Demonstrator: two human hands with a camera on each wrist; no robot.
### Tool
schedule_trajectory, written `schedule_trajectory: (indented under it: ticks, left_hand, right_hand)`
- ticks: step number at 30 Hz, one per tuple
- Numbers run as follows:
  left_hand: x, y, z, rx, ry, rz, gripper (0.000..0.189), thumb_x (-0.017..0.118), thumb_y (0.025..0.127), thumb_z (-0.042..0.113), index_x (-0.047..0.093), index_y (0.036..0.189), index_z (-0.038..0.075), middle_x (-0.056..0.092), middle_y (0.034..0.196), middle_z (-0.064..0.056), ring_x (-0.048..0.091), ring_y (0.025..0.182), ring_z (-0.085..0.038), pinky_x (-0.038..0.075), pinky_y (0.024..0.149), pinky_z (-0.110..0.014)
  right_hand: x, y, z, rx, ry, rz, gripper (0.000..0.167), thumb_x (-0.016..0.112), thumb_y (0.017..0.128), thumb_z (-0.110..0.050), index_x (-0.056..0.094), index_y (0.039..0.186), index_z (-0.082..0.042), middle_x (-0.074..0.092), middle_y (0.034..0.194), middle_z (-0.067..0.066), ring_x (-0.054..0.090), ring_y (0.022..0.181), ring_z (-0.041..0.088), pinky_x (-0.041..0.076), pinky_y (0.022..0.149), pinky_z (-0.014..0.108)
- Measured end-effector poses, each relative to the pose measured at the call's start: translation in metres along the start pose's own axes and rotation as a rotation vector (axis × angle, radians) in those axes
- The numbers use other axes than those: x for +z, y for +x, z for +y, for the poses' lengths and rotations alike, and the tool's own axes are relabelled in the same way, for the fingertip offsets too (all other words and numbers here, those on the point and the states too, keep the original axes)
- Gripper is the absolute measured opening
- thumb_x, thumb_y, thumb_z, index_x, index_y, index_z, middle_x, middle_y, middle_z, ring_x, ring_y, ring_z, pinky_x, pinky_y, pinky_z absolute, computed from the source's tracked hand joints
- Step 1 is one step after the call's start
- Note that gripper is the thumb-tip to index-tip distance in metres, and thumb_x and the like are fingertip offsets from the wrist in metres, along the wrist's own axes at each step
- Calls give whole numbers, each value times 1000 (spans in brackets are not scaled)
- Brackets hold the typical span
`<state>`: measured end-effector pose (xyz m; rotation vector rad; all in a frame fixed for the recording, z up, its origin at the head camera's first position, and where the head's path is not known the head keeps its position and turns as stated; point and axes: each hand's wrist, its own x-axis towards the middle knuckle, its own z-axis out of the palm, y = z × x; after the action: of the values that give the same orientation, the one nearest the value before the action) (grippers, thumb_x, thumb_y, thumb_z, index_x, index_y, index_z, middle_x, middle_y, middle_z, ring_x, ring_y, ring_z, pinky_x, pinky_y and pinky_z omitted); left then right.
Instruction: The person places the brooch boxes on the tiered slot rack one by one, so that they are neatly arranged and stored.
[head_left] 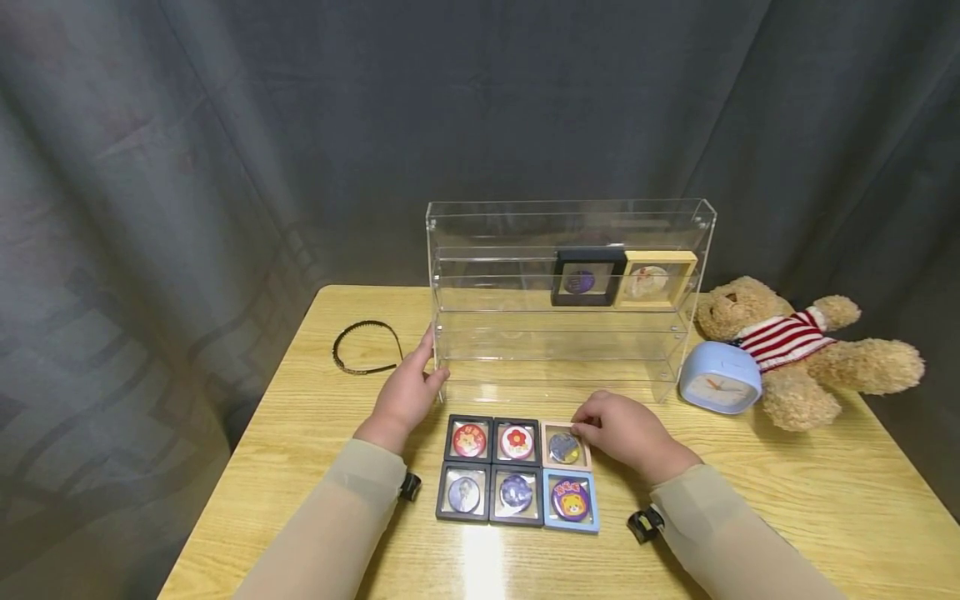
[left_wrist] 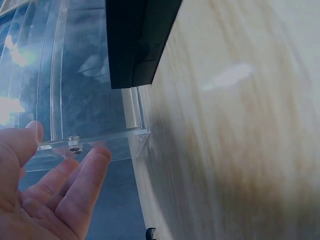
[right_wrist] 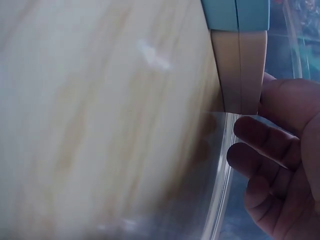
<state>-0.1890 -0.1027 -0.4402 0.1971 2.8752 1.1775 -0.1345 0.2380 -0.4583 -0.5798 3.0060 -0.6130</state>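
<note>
A transparent acrylic display rack (head_left: 517,346) stands upright on the table. My left hand (head_left: 408,387) grips its left side panel, with the thumb in front and fingers behind; the left wrist view shows this left hand (left_wrist: 65,185) at the panel near a small screw. My right hand (head_left: 626,433) pinches the top right corner of a pink frame (head_left: 551,431) holding a round badge. From the side, the pink frame (right_wrist: 240,70) has the right thumb (right_wrist: 287,100) over its face and a fingertip by its edge. The pink frame lies in a block with several dark frames (head_left: 491,492) and a blue frame (head_left: 595,508).
On a rack shelf stand a black frame (head_left: 555,287) and a yellow frame (head_left: 686,283). A blue alarm clock (head_left: 720,354) and a teddy bear (head_left: 795,400) sit at the right. A black headband (head_left: 339,346) lies left of the rack. Behind hangs a grey curtain (head_left: 480,108).
</note>
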Motion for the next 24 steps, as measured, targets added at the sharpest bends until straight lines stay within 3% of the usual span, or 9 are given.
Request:
schedule_trajectory:
  ticks: [15,24]
  left_hand:
    - [2,0,-2,-2,-5,6,83,60,100,29,1,152,55,47,149,-5,65,99,-28,54,84,-51]
    - [0,-2,1,-7,-10,4,83,61,100,28,2,153,54,47,148,-7,63,105,-32,51,90,-55]
  right_hand:
    - [-6,0,-7,11,20,-9,4,74,89,-24,76,87,-22,63,84,-12,57,74,7,51,69,34]
    - [-31,0,1,13,46,102,10,70,93,-21,76,101,-16,70,92,-5,62,79,11,54,70,37]
